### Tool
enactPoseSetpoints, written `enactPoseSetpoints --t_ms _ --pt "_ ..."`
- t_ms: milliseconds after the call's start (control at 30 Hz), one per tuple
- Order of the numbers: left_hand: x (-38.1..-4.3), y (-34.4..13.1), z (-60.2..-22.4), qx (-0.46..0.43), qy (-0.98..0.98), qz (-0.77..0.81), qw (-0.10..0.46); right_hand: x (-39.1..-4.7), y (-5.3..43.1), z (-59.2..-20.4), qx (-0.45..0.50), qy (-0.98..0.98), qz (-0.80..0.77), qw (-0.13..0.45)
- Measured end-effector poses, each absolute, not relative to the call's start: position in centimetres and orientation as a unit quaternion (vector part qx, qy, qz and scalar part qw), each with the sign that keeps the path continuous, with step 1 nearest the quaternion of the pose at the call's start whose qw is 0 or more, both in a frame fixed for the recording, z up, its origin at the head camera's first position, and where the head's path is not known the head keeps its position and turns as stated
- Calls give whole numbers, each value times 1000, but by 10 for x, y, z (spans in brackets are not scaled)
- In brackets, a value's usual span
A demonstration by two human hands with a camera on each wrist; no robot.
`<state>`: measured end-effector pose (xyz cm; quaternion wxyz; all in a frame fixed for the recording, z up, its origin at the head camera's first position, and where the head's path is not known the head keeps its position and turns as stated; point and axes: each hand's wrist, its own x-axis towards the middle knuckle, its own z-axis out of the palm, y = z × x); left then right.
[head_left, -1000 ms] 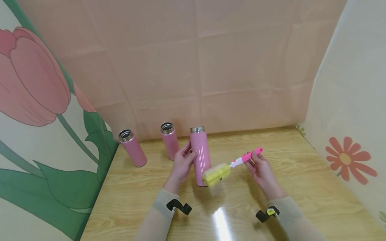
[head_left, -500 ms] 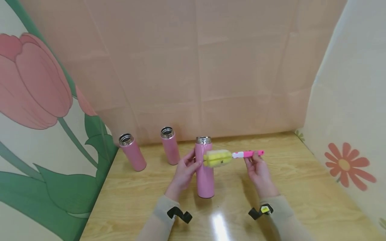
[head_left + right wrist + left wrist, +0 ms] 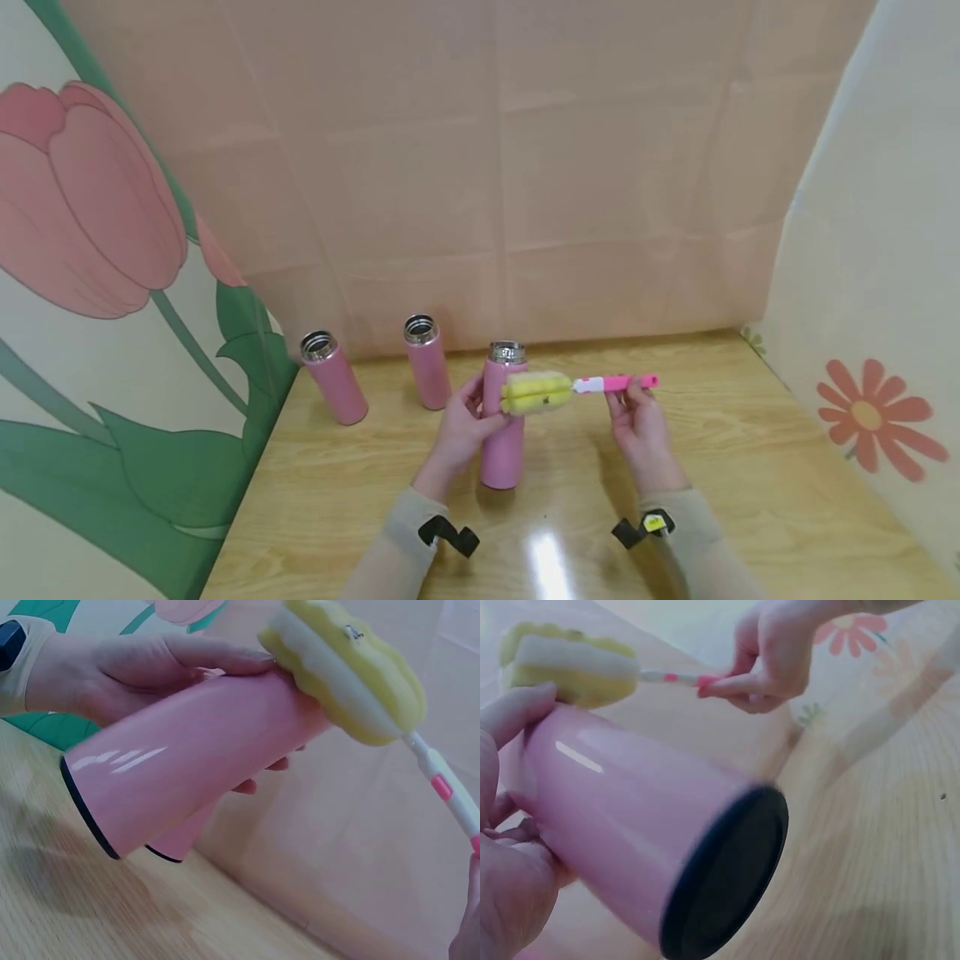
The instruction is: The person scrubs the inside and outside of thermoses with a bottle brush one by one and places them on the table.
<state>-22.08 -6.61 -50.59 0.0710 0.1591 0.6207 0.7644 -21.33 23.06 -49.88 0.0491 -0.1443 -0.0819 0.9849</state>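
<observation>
My left hand (image 3: 459, 433) grips a pink thermos bottle (image 3: 501, 462) around its side, thumb across the front. The bottle is uncapped, its silver mouth up and its black base (image 3: 727, 877) raised off the table. In my right hand (image 3: 641, 429) I pinch the pink end of a bottle brush (image 3: 618, 383). Its yellow-and-white sponge head (image 3: 352, 671) lies sideways across the bottle's upper side, overlapping it in the head view. Near the left thumb the sponge seems to touch the bottle wall, outside the mouth.
Two more uncapped pink bottles stand at the back left, one bottle (image 3: 333, 379) by the left wall and another bottle (image 3: 427, 362) nearer the middle. The wooden table (image 3: 750, 467) ends at a pink backdrop (image 3: 600, 208) and a flowered right wall (image 3: 885, 275).
The brush has swung from slanting to nearly level, its sponge head rising from the bottle's lower part to its upper part. The bottle stands straighter and a little nearer to me.
</observation>
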Motion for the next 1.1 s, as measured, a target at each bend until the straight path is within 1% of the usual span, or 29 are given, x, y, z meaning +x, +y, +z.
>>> enactPoseSetpoints --t_ms 167,333,500,867,1100 --pt "-223 -69 -502 163 645 745 53 -213 232 -496 -129 -67 988 44" --pt "-224 -71 -499 193 644 737 69 -215 235 -489 -134 -47 989 42" --pt "-225 -71 -503 179 642 742 75 -216 236 -487 -160 -45 985 41" --pt "-227 -72 -503 167 627 756 81 -216 236 -486 -164 -63 983 56" --pt "-229 -74 -505 168 625 757 90 -217 237 -485 -178 -70 980 51"
